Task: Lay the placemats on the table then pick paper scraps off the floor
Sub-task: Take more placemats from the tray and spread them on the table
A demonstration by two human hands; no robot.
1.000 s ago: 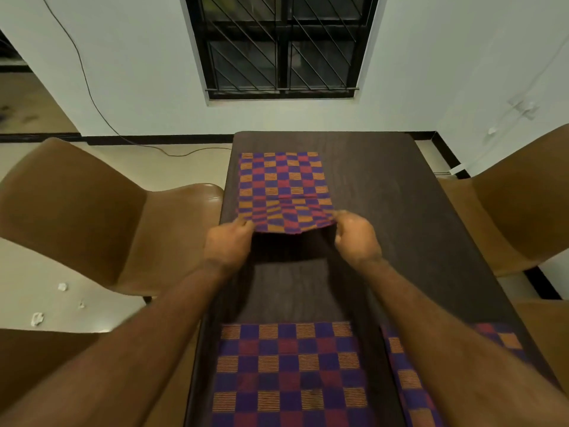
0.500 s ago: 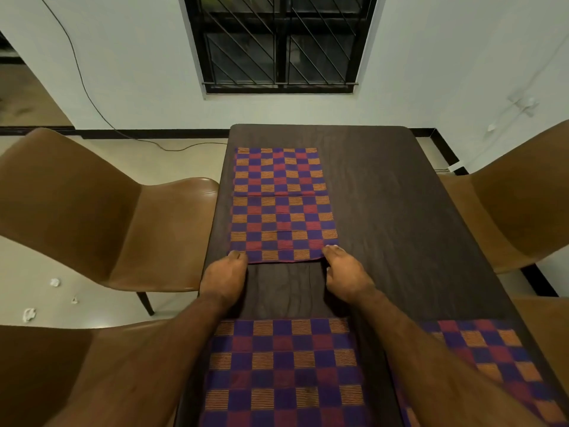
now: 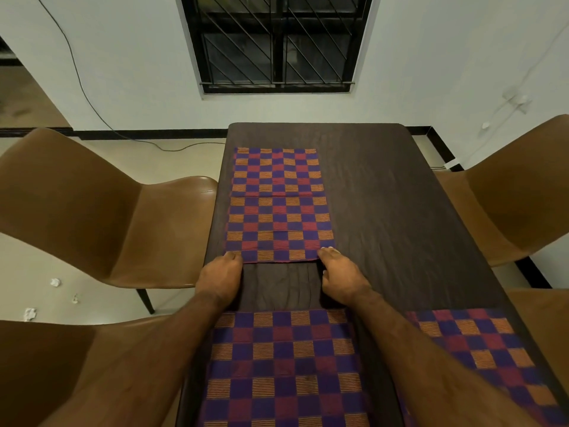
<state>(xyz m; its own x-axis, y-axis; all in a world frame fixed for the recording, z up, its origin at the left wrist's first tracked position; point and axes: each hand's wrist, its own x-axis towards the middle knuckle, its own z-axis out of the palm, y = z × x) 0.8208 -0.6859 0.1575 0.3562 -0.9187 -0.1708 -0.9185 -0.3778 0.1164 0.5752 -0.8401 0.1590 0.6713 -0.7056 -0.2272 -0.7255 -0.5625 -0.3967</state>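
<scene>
A checked purple, red and orange placemat (image 3: 278, 204) lies flat on the far left part of the dark wooden table (image 3: 385, 211). My left hand (image 3: 220, 277) holds its near left corner and my right hand (image 3: 341, 277) its near right corner, fingers curled on the edge. A second placemat (image 3: 283, 365) lies flat between my forearms at the near edge. A third placemat (image 3: 480, 349) lies at the near right, partly hidden by my right arm. Three white paper scraps (image 3: 55, 282) (image 3: 75, 298) (image 3: 30, 314) lie on the floor at the left.
Brown chairs flank the table: one at the left (image 3: 107, 217), one at the right (image 3: 517, 195), another at the near left (image 3: 46, 365) and a fourth at the near right (image 3: 548, 318). A black cable (image 3: 172, 147) trails over the floor by the far wall.
The far placemat's near edge, held up a second ago, has come down flat on the table and nearer to me. Both hands lowered with it and have stayed at its corners since.
</scene>
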